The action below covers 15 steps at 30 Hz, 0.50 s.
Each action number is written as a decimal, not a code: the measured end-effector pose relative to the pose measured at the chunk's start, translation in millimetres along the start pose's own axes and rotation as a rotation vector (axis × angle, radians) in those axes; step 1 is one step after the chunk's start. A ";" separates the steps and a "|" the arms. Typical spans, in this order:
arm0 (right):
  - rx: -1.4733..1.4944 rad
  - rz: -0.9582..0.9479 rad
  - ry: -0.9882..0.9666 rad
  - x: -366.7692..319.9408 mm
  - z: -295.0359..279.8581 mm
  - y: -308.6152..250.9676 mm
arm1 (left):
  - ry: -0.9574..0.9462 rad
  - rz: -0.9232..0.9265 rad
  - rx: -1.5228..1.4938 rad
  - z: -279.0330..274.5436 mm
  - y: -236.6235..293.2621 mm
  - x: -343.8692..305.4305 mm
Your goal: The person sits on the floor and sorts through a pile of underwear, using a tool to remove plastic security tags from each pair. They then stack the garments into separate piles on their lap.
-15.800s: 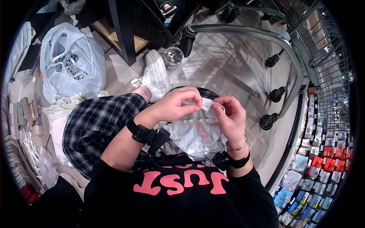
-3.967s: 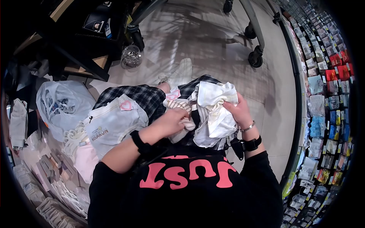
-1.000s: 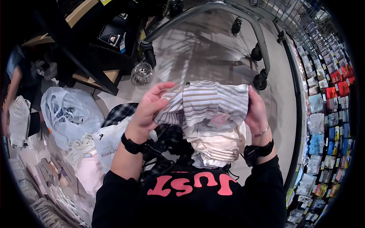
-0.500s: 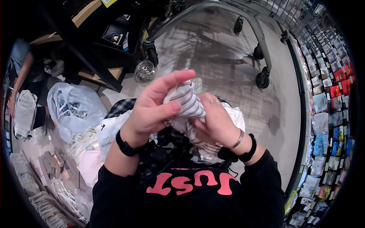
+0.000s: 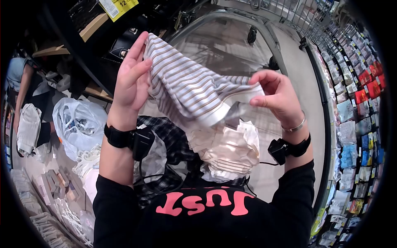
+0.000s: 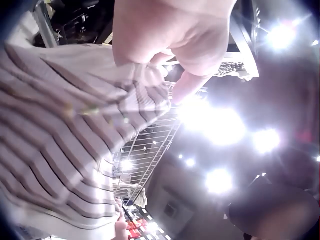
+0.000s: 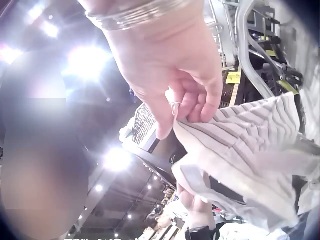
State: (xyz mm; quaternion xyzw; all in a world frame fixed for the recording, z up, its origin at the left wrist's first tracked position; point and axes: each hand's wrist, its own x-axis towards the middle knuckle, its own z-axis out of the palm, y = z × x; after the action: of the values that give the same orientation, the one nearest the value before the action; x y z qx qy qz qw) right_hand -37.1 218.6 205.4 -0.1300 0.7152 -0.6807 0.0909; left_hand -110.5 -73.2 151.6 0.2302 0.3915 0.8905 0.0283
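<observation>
A striped ribbed garment (image 5: 182, 78) with a white band is stretched out in the air in front of me. My left hand (image 5: 132, 80) pinches its upper left end between thumb and fingers. The edge of the white band is pinched by my right hand (image 5: 277, 95) on the other side. In the right wrist view, the band opening of the garment (image 7: 240, 140) gapes below the right hand (image 7: 170, 65). Cream and white garments (image 5: 231, 153), some striped, lie heaped on my lap under it. A pale garment (image 5: 155, 159) shows partly behind my left forearm.
At left stand a plastic bag (image 5: 78, 124) and a bundle of white cords (image 5: 89, 159). A metal cart frame (image 5: 277, 45) is ahead. Packaged goods on a rack (image 5: 351, 136) line the right. Another person's arm (image 5: 22, 89) shows at far left, near a dark shelf frame (image 5: 78, 53).
The striped garment was bunched between my close-together hands half a second ago. Now the hands have moved apart and up, the left one to the upper left, and the garment is spread between them.
</observation>
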 end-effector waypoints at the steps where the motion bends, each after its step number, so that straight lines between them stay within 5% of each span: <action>1: -0.039 -0.047 0.025 2.4 -0.9 -5.5 | 0.046 -0.027 0.074 -4.7 -3.4 6.1; 4: -0.142 -0.216 0.109 17.5 -4.2 -23.7 | 0.207 -0.176 0.352 -21.1 -19.3 21.9; 6: -0.202 -0.251 0.198 27.6 -1.6 -36.1 | 0.242 -0.218 0.901 -19.8 -30.8 21.7; 7: -0.231 -0.259 0.212 31.8 1.7 -40.4 | 0.331 -0.179 1.195 -16.9 -41.0 19.3; 8: -0.260 -0.268 0.227 36.5 4.9 -43.3 | 0.211 0.205 1.524 -21.0 -59.5 14.8; 10: -0.329 -0.322 0.231 46.2 13.8 -42.6 | -0.057 0.202 1.262 32.2 -64.3 -4.1; 11: -0.341 -0.364 0.236 52.6 17.0 -37.5 | -0.155 -0.036 1.019 55.9 -63.6 -13.8; 15: -0.455 -0.314 0.261 56.4 24.6 -35.6 | -0.175 0.040 1.012 74.9 -86.3 -16.3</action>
State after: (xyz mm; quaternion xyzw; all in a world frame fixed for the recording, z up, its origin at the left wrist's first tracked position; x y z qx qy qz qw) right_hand -80.9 176.3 242.2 -0.1674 0.8261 -0.5196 -0.1395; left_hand -74.8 34.0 128.0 0.2960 0.7653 0.5672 -0.0710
